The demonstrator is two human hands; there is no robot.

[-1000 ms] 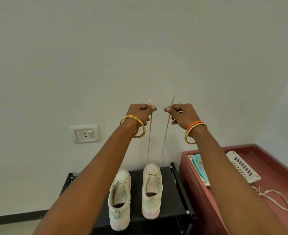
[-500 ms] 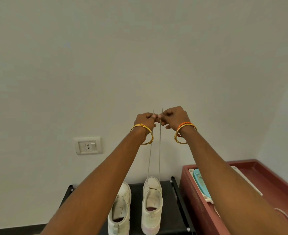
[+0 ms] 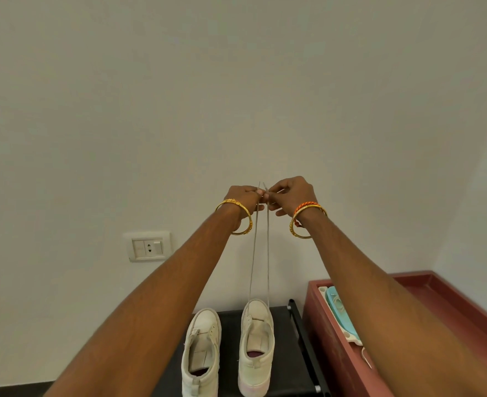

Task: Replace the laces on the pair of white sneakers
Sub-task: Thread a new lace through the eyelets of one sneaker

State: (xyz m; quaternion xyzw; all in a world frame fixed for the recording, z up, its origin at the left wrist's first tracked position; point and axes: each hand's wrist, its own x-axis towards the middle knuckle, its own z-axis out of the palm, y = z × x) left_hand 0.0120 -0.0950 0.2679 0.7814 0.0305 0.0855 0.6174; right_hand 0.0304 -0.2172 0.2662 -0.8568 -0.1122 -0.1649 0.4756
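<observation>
Both grips pinch thin grey lace (image 3: 253, 253) ends, frame centre: left hand (image 3: 243, 197), right hand (image 3: 292, 193). We judge it limp, light; hold near tips.

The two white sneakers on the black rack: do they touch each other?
Apart. The head view shows a strip of black rack between the left sneaker and the right sneaker along their whole visible length.

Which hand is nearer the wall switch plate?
Left. The left hand is up and right of the switch plate; the right hand lies farther right, beyond it.
</observation>
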